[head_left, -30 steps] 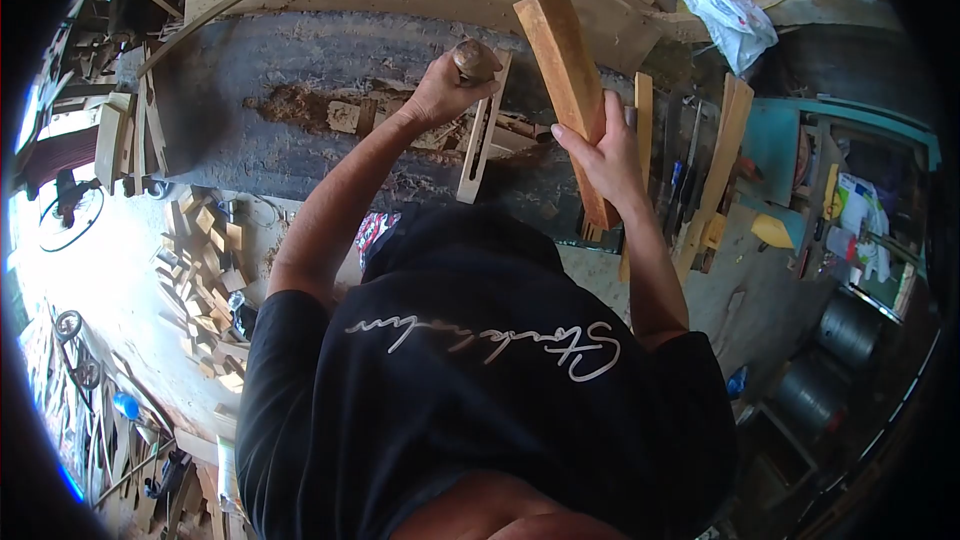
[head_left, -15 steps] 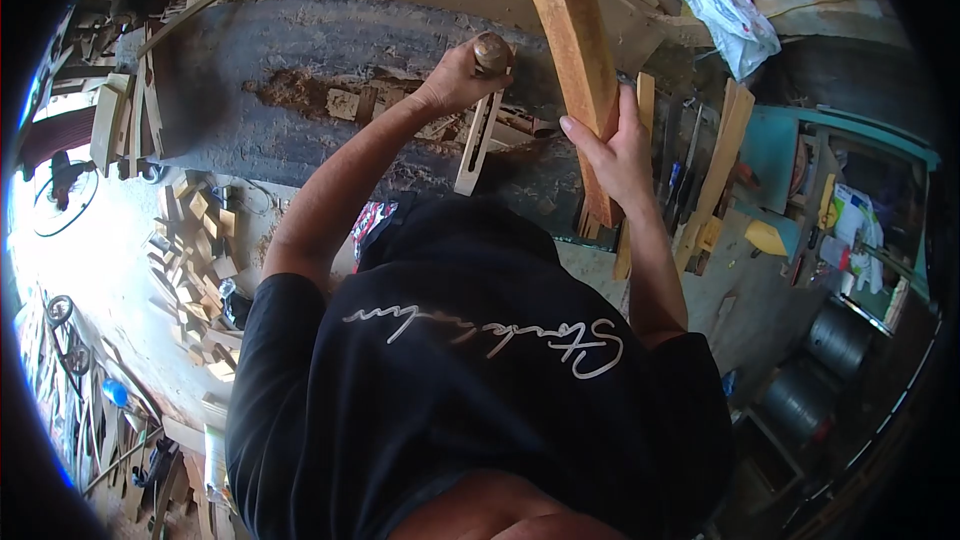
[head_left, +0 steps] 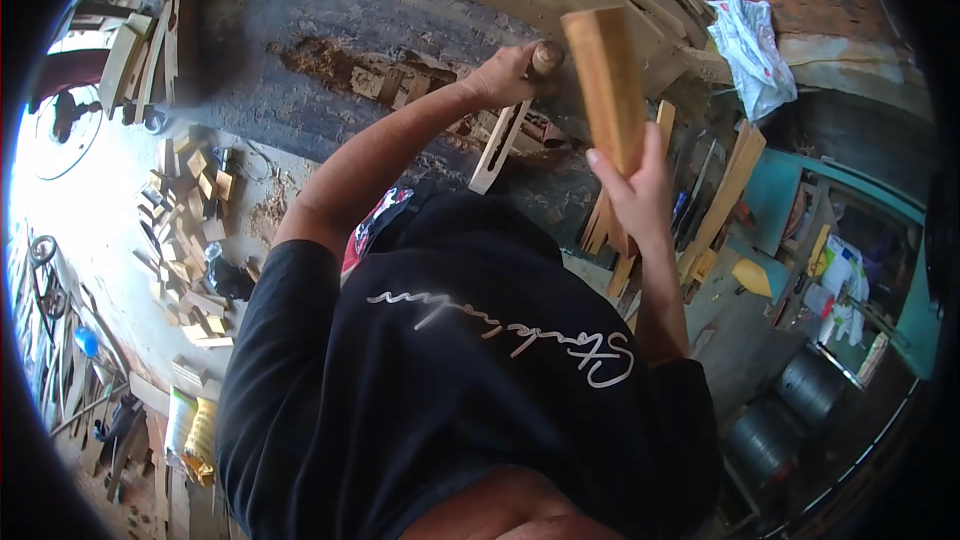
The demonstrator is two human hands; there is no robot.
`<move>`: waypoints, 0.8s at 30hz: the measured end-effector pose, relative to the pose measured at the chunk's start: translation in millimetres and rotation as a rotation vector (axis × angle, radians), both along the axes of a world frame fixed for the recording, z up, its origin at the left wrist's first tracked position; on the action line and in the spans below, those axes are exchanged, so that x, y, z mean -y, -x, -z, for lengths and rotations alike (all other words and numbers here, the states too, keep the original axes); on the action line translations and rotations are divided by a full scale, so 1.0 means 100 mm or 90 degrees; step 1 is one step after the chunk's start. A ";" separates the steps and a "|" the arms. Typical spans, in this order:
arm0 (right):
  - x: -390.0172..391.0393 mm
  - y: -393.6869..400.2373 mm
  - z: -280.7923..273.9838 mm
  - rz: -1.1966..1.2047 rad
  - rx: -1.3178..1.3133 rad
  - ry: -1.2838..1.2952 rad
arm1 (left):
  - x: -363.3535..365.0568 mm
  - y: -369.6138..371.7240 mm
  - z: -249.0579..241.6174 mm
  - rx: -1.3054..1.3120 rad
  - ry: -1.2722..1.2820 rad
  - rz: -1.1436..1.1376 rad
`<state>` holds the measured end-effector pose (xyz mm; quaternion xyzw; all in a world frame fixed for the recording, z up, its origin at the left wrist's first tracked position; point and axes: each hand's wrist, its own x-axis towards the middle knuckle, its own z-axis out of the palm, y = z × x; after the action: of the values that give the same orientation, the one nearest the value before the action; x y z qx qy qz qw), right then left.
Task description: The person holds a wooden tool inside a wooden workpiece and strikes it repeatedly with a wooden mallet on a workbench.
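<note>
My left hand is wrapped round the upright wooden handle of a chisel. Only the handle's rounded end shows; the blade is hidden below the fist. Under that hand, a pale slotted wood piece lies across the dark, rough workbench. My right hand grips a thick orange-brown wood block near its lower end, thumb along its face. The block stands raised to the right of the chisel, apart from it and slightly blurred.
A worn hollow with wood chips runs along the bench. Wood offcuts are heaped on the floor at left. Wood strips and tools stand at the bench's right end. A white plastic bag hangs at upper right.
The whole view has shifted and turned, so both hands appear farther right. The wood block looks more upright and is now blurred. Both hands keep their grips.
</note>
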<state>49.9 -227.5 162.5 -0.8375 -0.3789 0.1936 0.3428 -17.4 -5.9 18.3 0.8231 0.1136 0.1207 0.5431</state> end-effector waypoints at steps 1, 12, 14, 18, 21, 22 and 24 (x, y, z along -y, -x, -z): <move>0.00 0.05 -0.08 0.038 0.007 -0.057 | 0.02 0.02 0.02 -0.006 0.005 -0.002; 0.05 0.08 -0.09 0.074 0.023 -0.166 | -0.08 0.00 0.00 -0.013 0.050 -0.009; 0.05 0.11 -0.08 0.068 0.038 -0.150 | -0.06 0.01 0.03 -0.033 0.057 -0.001; 0.08 0.09 -0.03 0.048 0.098 -0.123 | -0.02 0.01 0.05 0.012 0.036 -0.016; 0.03 0.13 -0.10 0.061 0.022 -0.112 | -0.03 0.01 0.04 0.024 0.034 -0.008; 0.03 0.14 -0.10 0.061 0.031 -0.111 | -0.03 0.01 0.04 0.025 0.033 -0.002; 0.01 0.14 -0.08 0.059 0.040 -0.111 | -0.04 0.02 0.05 0.027 0.027 -0.009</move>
<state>36.4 -228.4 170.7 -0.8267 -0.3659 0.1177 0.4109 -19.1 -2.2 13.2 0.8079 0.1103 0.1399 0.5617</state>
